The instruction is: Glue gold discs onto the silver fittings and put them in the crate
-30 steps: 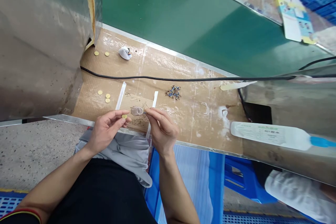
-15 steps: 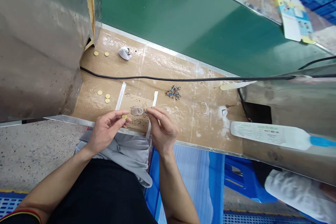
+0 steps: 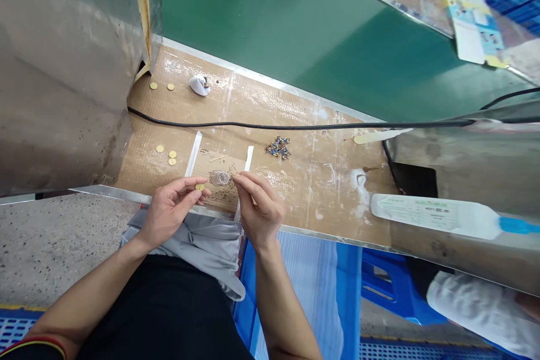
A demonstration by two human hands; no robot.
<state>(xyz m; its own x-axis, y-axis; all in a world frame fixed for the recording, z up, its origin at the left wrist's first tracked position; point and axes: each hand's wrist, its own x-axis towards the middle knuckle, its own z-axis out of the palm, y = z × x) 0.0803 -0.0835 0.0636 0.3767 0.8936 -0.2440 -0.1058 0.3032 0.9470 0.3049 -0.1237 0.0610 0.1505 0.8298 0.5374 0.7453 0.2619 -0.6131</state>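
Between thumb and forefinger, my left hand (image 3: pixel 171 208) pinches a small round gold disc (image 3: pixel 199 187). My right hand (image 3: pixel 262 205) is closed in a pinch on a tiny dark part, mostly hidden by the fingertips, at the right edge of a small clear dish (image 3: pixel 220 178). The dish rests on a stained cardboard piece (image 3: pixel 228 164) between two white tape strips. Behind my right hand lies a pile of small blue and gold metal parts (image 3: pixel 278 148). Several more gold discs (image 3: pixel 172 154) lie on the cardboard at the left.
A black cable (image 3: pixel 261 125) crosses the cardboard-covered bench. A crumpled white piece (image 3: pixel 199 85) lies behind it. Metal panels (image 3: pixel 76 67) flank the bench. At right is a white bottle with a blue cap (image 3: pixel 434 215); another person's white sleeve (image 3: pixel 472 306) shows below it.
My right hand has shifted slightly left, its fingertips closer to the clear dish. The left hand keeps the gold disc in almost the same place.
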